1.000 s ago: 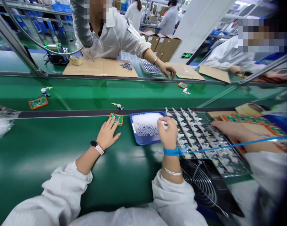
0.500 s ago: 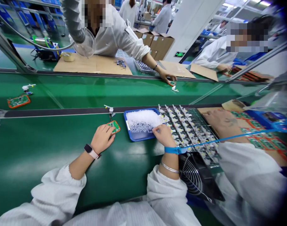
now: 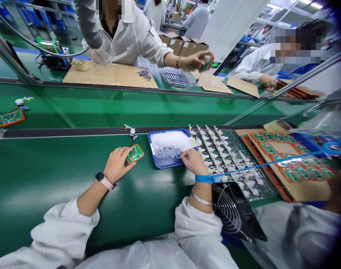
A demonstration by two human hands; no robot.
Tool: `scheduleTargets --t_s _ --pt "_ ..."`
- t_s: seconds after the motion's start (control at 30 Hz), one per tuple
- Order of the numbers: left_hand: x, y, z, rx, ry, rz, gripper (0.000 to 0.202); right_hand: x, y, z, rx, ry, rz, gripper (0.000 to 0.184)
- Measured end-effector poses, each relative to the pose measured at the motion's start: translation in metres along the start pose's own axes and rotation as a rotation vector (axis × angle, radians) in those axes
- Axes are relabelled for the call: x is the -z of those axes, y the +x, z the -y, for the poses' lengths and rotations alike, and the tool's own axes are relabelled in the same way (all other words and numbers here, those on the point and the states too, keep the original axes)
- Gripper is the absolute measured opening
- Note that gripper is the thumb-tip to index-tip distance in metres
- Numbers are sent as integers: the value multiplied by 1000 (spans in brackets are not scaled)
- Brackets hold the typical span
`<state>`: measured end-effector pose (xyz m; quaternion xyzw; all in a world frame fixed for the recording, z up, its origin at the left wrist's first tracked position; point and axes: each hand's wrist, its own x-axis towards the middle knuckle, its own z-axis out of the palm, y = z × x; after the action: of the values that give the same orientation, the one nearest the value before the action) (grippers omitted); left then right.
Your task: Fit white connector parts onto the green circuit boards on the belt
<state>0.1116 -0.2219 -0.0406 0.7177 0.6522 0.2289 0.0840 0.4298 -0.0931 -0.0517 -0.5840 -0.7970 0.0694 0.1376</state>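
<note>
The one view comes from the wearer's head — facing forward and steeply down, with the tray (image 3: 167,162) just below mid-frame. It is near enough to look onto the left hand (image 3: 116,164), left of the tray, and the right hand (image 3: 195,162) at its right edge, with both sleeves (image 3: 65,222) on its near side. Beyond the tray it reaches the belt (image 3: 159,108) — then a co-worker (image 3: 131,41) across it
</note>
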Motion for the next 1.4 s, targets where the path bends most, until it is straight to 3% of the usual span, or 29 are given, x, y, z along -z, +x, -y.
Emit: scheduleTargets --t_s 0.13,0.27,0.4,0.5,0.7,1.1,1.27,1.33,1.4 --pt "6 1 12 -112 -128 76 51 11 4 13 86 178 -114 14" --pt "14 -2 19 -223 -221 169 55 18 -1 71 298 556 -177 12" --pt "12 0 9 -92 -375 -8 25 -1 -18 140 430 783 -17 14" --pt "5 6 -2 -8 -496 -100 16 -20 -26 163 405 839 23 13" --pt "-3 12 -2 67 -580 -79 12 -41 -22 165 389 852 12 12" --pt "-2 21 -1 121 -411 19 13 -51 -13 163 340 771 124 13" --pt "0 20 3 90 -443 -25 8 -33 -20 172 340 753 33 13" --pt "0 17 5 73 -460 -52 9 -18 -19 162 362 716 -56 13" --pt "-1 15 7 40 -454 -51 12 -4 -14 136 318 627 -152 14"
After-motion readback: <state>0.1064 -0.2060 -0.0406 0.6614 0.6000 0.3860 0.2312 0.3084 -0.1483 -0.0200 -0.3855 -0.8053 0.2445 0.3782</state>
